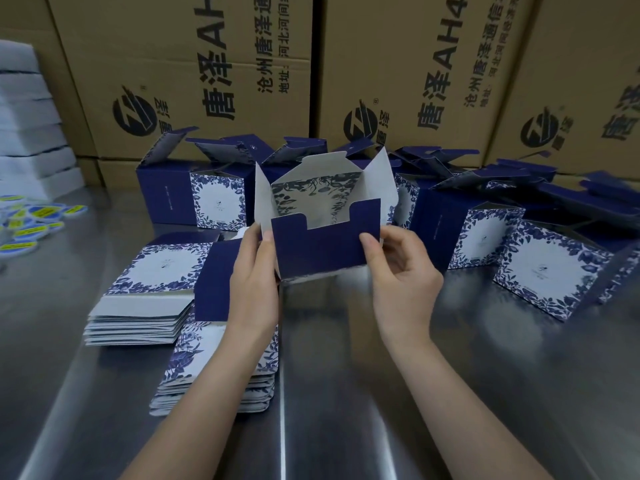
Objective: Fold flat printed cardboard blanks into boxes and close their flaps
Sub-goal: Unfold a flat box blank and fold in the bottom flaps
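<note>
A partly formed navy and white floral box (322,244) is held up above the steel table, its end toward me with the flaps standing open and the grey inside showing. My left hand (254,282) grips its left edge, thumb at the front. My right hand (398,271) pinches the right edge of the navy flap. Two stacks of flat printed blanks lie to the left: one (145,296) further back, one (221,375) near my left forearm.
Several formed boxes with open top flaps stand behind, such as the left one (194,195), and to the right (550,268). Big brown cartons (194,71) wall off the back. Yellow and blue stickers (31,220) lie at far left on the steel table (346,393).
</note>
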The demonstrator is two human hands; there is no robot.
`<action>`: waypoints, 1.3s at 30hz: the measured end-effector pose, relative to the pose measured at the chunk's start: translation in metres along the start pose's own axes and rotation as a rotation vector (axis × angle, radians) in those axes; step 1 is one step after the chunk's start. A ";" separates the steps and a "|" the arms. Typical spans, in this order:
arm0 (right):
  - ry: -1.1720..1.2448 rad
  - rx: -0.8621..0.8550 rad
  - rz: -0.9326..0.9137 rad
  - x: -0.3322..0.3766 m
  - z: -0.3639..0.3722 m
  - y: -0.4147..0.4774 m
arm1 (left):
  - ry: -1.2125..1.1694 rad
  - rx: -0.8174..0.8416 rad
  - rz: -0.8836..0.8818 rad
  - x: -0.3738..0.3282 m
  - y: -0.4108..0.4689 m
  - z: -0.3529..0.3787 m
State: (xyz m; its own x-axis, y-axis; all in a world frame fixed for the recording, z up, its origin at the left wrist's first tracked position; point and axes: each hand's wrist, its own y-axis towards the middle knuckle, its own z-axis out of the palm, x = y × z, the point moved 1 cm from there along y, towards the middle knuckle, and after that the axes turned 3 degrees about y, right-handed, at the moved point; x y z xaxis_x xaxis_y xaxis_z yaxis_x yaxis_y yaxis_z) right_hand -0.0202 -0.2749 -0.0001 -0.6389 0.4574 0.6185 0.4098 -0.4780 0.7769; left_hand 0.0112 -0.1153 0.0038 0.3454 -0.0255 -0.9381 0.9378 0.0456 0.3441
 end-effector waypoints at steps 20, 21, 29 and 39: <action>-0.325 -0.084 -0.203 0.004 -0.001 -0.004 | 0.319 -0.068 0.251 0.011 -0.009 0.007; -0.333 -0.069 -0.205 0.004 -0.001 -0.004 | 0.334 -0.077 0.262 0.013 -0.009 0.006; -0.297 0.117 -0.174 0.007 -0.004 0.002 | 0.403 -0.092 0.258 0.014 -0.009 0.007; -0.217 0.111 -0.191 0.006 -0.010 0.010 | 0.581 0.003 0.389 0.013 -0.017 0.012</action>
State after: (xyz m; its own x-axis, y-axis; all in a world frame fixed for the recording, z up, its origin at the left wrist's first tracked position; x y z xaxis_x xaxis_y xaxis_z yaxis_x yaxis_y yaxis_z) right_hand -0.0265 -0.2842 0.0104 -0.5621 0.6861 0.4618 0.3723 -0.2887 0.8821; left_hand 0.0004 -0.1281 -0.0132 0.5833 0.5301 -0.6154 0.7499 -0.0601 0.6588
